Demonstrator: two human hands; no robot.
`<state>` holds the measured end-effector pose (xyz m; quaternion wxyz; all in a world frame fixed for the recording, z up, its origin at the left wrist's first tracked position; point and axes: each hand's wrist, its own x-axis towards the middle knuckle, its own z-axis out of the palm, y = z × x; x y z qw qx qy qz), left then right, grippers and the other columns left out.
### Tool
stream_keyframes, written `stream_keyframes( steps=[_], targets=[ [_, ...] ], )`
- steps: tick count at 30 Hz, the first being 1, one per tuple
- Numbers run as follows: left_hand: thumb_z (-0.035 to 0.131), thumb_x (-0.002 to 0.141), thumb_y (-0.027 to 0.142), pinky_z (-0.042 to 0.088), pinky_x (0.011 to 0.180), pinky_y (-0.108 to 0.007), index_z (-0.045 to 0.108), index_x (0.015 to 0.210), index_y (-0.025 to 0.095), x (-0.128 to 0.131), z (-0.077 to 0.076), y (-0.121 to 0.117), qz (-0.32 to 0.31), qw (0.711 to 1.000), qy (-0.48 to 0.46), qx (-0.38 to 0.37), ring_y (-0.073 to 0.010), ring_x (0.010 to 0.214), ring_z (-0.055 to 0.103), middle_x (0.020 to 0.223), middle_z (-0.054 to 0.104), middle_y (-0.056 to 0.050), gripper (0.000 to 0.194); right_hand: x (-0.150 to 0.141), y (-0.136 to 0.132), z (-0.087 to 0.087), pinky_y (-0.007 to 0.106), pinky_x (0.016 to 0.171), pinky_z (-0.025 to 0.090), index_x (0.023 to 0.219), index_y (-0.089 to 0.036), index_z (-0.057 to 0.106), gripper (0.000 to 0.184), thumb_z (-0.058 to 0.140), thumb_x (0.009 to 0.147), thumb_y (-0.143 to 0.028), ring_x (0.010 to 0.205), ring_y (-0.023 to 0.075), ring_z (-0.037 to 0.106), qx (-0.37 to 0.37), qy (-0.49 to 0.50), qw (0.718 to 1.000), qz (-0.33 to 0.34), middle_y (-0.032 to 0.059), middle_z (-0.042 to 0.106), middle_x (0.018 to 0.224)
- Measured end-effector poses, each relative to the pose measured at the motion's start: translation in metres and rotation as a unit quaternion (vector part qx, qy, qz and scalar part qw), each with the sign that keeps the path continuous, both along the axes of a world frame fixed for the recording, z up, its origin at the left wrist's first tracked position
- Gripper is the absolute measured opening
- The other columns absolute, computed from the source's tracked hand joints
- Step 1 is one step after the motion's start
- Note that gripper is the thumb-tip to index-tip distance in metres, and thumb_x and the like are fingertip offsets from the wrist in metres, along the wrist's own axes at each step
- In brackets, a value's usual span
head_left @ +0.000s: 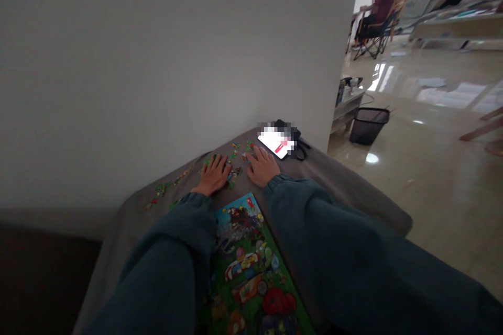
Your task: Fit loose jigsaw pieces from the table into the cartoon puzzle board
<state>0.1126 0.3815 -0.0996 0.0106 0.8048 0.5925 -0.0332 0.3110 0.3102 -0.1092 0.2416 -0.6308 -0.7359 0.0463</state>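
Observation:
My left hand (pixel 214 174) lies flat and palm down on the grey cloth (pixel 129 225), with its fingers spread among small jigsaw pieces (pixel 234 170). My right hand (pixel 262 166) rests the same way a little to the right, its fingertips close to the pieces. More green and red pieces trail off to the left along the wall. Just below my wrists lies a colourful cartoon jigsaw puzzle (pixel 247 267), partly hidden by my dark teal sleeves. Beyond my right hand is a phone (pixel 276 142) with a lit screen, lying on a black cable or bag (pixel 298 144).
A white wall rises right behind the cloth-covered table. To the right, the table edge drops to a shiny floor with a black mesh waste bin (pixel 369 125) and a low shelf (pixel 348 110). Further off, a person (pixel 379 15) sits in a folding chair (pixel 373 36).

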Motion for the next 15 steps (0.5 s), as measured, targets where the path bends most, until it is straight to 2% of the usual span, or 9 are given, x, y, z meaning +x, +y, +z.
stream_keyframes(
  steps=[2,4,6,8,11,13,15],
  targets=[
    [0.011,0.100,0.055,0.014,0.122,-0.055,0.017,0.160,0.024,-0.012,-0.003,-0.012,-0.006,1.000,0.004,-0.014,-0.0294,0.154,0.012,0.168,0.012,-0.008,0.068,-0.001,0.001,-0.003,0.047,0.115,0.026,0.150,-0.015,0.043,0.056,0.045,0.098,-0.033,0.147,0.0314,0.029,-0.023,-0.010,1.000,0.000,0.0177,0.034,0.160],
    [0.010,0.099,0.059,0.016,0.122,-0.056,0.013,0.161,0.024,-0.025,-0.003,-0.026,-0.010,0.999,0.015,-0.037,-0.0293,0.154,0.012,0.168,0.010,-0.008,0.071,-0.004,0.000,-0.003,0.046,0.116,0.025,0.150,-0.014,0.043,0.055,0.043,0.099,-0.034,0.146,0.0313,0.032,-0.035,-0.018,0.999,0.011,0.0196,0.037,0.158],
    [0.012,0.097,0.063,0.019,0.120,-0.058,0.013,0.161,0.024,-0.037,0.002,-0.035,-0.013,0.998,0.029,-0.060,-0.0315,0.154,0.015,0.167,0.014,-0.010,0.075,-0.008,-0.005,0.000,0.044,0.114,0.028,0.144,-0.013,0.051,0.050,0.043,0.098,-0.031,0.143,0.0310,0.038,-0.031,-0.019,0.999,0.025,0.0199,0.042,0.154],
    [0.015,0.095,0.069,0.022,0.117,-0.061,0.017,0.160,0.025,-0.044,0.011,-0.037,-0.019,0.996,0.041,-0.071,-0.0344,0.152,0.019,0.166,0.020,-0.011,0.078,-0.013,-0.011,0.005,0.042,0.109,0.036,0.130,-0.015,0.064,0.041,0.044,0.097,-0.030,0.134,0.0296,0.047,-0.026,-0.018,0.999,0.042,0.0179,0.053,0.144],
    [0.018,0.094,0.071,0.020,0.117,-0.064,0.020,0.160,0.026,-0.038,0.028,-0.020,-0.029,0.997,0.043,-0.052,-0.0365,0.153,0.016,0.166,0.017,-0.011,0.079,-0.017,-0.017,0.012,0.042,0.100,0.042,0.115,-0.018,0.071,0.036,0.042,0.098,-0.029,0.122,0.0281,0.055,-0.017,-0.013,0.998,0.052,0.0143,0.062,0.133],
    [0.018,0.096,0.067,0.017,0.119,-0.061,0.020,0.160,0.023,-0.020,0.036,0.001,-0.035,0.999,0.033,-0.022,-0.0357,0.154,0.010,0.168,0.012,-0.011,0.077,-0.017,-0.019,0.015,0.044,0.102,0.040,0.118,-0.018,0.069,0.036,0.041,0.098,-0.029,0.126,0.0289,0.051,0.004,-0.003,0.999,0.050,0.0135,0.057,0.139],
    [0.018,0.098,0.063,0.020,0.118,-0.062,0.023,0.158,0.020,0.007,0.036,0.023,-0.040,0.999,0.021,0.001,-0.0378,0.153,0.013,0.167,0.015,-0.014,0.075,-0.015,-0.017,0.018,0.045,0.107,0.036,0.122,-0.017,0.067,0.036,0.042,0.098,-0.027,0.130,0.0286,0.045,0.041,0.018,0.998,0.049,0.0135,0.053,0.144]
  ],
)
